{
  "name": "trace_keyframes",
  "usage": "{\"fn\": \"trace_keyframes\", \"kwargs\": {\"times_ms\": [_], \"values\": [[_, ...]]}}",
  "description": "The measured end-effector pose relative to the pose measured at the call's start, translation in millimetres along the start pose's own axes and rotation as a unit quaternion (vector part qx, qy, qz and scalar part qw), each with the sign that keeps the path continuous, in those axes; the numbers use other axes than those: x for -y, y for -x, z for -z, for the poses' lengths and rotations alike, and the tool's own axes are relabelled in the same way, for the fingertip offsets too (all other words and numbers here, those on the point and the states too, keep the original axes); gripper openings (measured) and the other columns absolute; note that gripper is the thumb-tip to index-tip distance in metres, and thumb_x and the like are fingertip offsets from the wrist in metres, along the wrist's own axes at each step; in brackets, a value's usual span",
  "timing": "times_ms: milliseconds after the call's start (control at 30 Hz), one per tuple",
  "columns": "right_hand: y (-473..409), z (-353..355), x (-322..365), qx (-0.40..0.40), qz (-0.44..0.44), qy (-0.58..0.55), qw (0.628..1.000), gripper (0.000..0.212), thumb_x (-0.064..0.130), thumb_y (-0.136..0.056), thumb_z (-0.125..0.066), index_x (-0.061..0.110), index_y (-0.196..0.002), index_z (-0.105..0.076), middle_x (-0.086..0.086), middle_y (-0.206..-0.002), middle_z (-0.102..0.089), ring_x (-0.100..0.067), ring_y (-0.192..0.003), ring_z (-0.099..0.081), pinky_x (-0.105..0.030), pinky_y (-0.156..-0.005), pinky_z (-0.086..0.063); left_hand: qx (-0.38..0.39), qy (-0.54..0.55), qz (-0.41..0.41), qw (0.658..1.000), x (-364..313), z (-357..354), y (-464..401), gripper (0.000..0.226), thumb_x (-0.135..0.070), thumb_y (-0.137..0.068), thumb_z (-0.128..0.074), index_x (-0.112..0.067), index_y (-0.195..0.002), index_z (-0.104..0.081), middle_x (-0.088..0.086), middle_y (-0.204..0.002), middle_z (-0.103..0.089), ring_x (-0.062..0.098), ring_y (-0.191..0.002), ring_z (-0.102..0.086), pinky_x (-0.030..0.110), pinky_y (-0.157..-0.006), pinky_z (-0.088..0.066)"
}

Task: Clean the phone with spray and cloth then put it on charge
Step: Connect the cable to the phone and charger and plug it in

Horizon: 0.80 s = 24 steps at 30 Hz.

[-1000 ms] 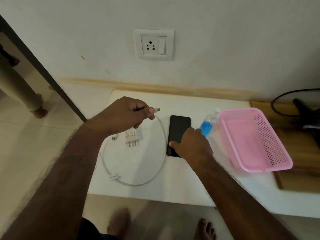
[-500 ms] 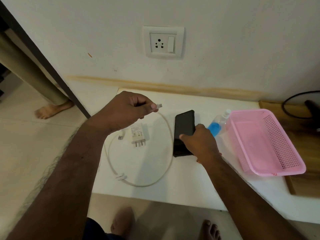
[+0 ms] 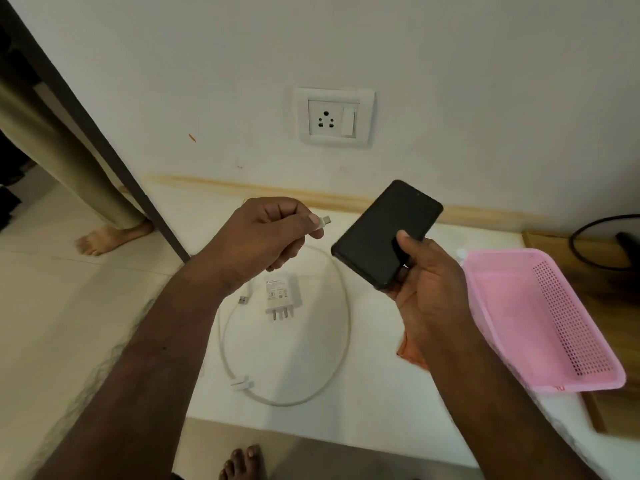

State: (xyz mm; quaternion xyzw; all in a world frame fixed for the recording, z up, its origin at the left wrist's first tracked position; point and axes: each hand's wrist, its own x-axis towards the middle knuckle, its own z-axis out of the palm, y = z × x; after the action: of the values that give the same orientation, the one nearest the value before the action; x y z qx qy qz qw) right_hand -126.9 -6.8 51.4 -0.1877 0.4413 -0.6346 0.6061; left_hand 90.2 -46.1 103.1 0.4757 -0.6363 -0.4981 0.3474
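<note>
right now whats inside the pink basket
The visible floor of the pink basket looks bare: only pink plastic and its perforated right wall. Its near-left corner is hidden behind the right hand holding the phone, so that part cannot be checked.

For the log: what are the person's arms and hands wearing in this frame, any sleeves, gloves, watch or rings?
Nothing shows on them. Both forearms are bare all the way to the bottom edge of the frame, with no sleeve in view. The left hand and right hand are ungloved, and neither wrist carries a watch or band. No rings are visible on the fingers that show.
</note>
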Motion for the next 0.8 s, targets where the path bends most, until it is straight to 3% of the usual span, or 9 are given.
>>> {"fn": "trace_keyframes", "kwargs": {"times_ms": [133, 333, 800], "values": [[7.8, -7.4, 5.5, 0.091, -0.007, -0.141, 0.986, 0.039, 0.02, -0.088, -0.068, 0.013, -0.125, -0.061, -0.012, -0.114, -0.073, -0.027, -0.095, -0.074, -0.03, -0.061, -0.059, 0.007, 0.027, -0.022, 0.999, -7.3, -4.1, 0.5, 0.024, -0.037, -0.088, -0.063, -0.017, -0.08, -0.074, 0.004, -0.054, -0.051, 0.019, -0.048, -0.04, 0.028, -0.048, -0.037], [9.6, -6.0, 8.8, 0.094, 0.015, -0.171, 0.981, 0.054, 0.019, -0.084, -0.069, 0.016, -0.135, -0.054, -0.014, -0.126, -0.067, -0.032, -0.106, -0.07, -0.03, -0.066, -0.061, 0.039, 0.055, -0.034, 0.997, -18.0, -16.8, 1.3, 0.027, -0.041, -0.087, -0.065, -0.016, -0.083, -0.075, 0.0, -0.055, -0.054, 0.015, -0.048, -0.044, 0.031, -0.053, -0.039], [6.3, -2.1, 0.7, 0.097, 0.024, -0.196, 0.975, 0.048, 0.024, -0.085, -0.067, 0.019, -0.132, -0.058, -0.009, -0.12, -0.071, -0.025, -0.095, -0.074, -0.025, -0.061, -0.06, 0.032, 0.056, -0.001, 0.998, -18.3, -29.3, 0.3, 0.026, -0.037, -0.089, -0.062, -0.016, -0.079, -0.075, -0.001, -0.052, -0.053, 0.013, -0.047, -0.044, 0.031, -0.052, -0.038]]}}
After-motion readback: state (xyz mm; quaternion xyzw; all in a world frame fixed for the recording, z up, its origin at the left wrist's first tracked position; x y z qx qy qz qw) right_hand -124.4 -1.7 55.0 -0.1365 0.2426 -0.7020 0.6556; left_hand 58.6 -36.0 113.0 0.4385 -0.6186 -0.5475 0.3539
